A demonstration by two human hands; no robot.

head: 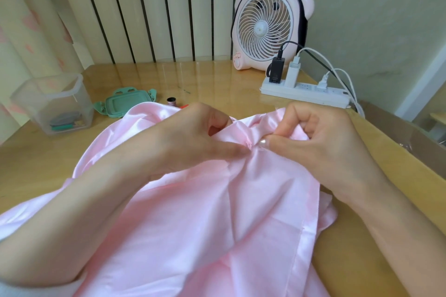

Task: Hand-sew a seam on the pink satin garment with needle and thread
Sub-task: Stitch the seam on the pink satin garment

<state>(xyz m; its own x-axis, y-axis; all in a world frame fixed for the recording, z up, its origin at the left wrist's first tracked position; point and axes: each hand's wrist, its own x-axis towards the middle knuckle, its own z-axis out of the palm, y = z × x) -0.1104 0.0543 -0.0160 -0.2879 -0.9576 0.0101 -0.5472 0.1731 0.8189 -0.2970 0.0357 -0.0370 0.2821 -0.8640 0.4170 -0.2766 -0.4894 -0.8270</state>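
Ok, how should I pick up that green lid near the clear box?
Probably pinch the latch tab jutting from the green lid at its left end, coming from the left: the lid lies flat on the table, and the pink garment crowds its near-right edge.

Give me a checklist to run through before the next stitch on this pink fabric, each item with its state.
1. Left hand pinches the pink fabric at the seam: ok.
2. Right hand pinches the fold right beside it, thumb against finger: ok.
3. Needle in sight and under control: cannot tell; it is hidden or too small to see.
4. Thread drawn through without slack: cannot tell.
5. Fabric smooth at the stitch spot: not ok; it is bunched between the hands.
6. Spool standing on the table behind the fabric: ok.
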